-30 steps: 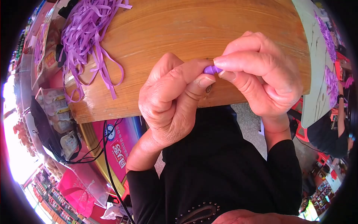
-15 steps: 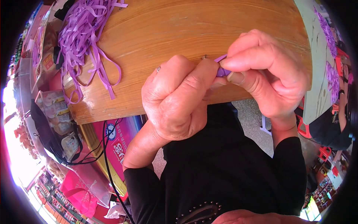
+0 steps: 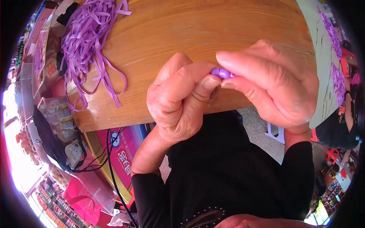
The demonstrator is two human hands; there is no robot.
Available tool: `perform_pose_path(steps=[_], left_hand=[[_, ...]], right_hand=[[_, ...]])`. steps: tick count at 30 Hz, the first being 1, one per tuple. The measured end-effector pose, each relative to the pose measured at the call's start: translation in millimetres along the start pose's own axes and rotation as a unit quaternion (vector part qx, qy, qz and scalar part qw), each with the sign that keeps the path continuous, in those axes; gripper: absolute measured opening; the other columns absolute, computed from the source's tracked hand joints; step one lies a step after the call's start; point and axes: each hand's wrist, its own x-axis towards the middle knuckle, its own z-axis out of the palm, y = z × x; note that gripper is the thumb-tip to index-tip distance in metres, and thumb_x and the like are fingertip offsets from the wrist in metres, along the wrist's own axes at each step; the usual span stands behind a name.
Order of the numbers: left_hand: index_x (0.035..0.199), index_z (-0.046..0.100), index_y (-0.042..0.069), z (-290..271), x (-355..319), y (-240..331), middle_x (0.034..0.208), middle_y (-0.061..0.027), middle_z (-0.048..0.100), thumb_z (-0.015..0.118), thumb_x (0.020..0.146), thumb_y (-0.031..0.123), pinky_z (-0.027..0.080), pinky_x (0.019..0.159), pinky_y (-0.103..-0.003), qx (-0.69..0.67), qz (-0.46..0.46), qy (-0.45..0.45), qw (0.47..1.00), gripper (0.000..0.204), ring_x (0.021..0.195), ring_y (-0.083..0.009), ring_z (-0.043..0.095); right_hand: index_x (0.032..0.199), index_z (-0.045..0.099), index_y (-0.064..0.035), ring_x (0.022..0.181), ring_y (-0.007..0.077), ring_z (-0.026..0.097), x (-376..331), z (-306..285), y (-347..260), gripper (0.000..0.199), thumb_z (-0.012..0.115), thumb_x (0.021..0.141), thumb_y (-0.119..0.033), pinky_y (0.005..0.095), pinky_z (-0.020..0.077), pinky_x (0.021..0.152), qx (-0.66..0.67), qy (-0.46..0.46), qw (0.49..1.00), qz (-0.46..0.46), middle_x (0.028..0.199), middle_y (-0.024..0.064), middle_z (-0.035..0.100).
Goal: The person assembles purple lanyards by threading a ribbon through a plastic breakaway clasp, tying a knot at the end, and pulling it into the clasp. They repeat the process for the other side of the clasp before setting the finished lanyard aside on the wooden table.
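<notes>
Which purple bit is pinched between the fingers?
The small folded purple strip, pinched between the left hand and right hand. The other purple ribbons lie loose on the wooden table.

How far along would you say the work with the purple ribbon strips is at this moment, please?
Done: no finished pieces show on the wooden table. In hand: the left hand and right hand pinch one small folded purple piece between their fingertips, close above the table edge. Left: a large loose pile of purple ribbon strips lies untouched at the far left corner, so most of the work seems to remain.
</notes>
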Motion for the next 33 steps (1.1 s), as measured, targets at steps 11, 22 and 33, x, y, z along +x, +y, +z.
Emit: perform_pose_path(steps=[11, 22, 33], left_hand=[[0.095, 0.071, -0.001, -9.1, -4.5, 3.9, 0.069, -0.0054, 0.055, 0.075, 0.080, 0.003, 0.041, 0.050, -0.027, 0.034, 0.038, -0.014, 0.999, 0.016, 0.057, -0.0150, 0.050], [0.089, 0.069, -0.004, -10.3, -3.8, 5.6, 0.069, -0.0055, 0.047, 0.073, 0.060, -0.007, 0.041, 0.047, -0.030, 0.078, 0.117, -0.034, 0.989, 0.029, 0.053, -0.0191, 0.052], [0.086, 0.068, -0.003, 2.2, -17.0, -4.4, 0.070, -0.0032, 0.041, 0.070, 0.055, 0.007, 0.037, 0.045, -0.030, 0.101, 0.159, -0.017, 0.982, 0.033, 0.052, -0.0165, 0.049]], right_hand=[[0.102, 0.068, 0.0074, 0.067, 0.0209, 0.059, 2.7, -3.4, 8.0, 0.040, 0.081, 0.064, 0.003, 0.0285, 0.0447, 0.053, -0.074, -0.032, 0.988, -0.133, 0.087, 0.0134, 0.063], [0.092, 0.066, 0.0071, 0.060, 0.0208, 0.055, 5.2, -11.7, 5.0, 0.036, 0.080, 0.061, -0.006, 0.0312, 0.0390, 0.048, -0.070, -0.078, 0.983, -0.150, 0.077, 0.0111, 0.059], [0.080, 0.064, 0.0001, 0.054, 0.0184, 0.052, -2.9, -11.7, -7.9, 0.022, 0.076, 0.081, -0.019, 0.0303, 0.0371, 0.048, 0.042, -0.119, 0.989, 0.077, 0.065, 0.0071, 0.056]])
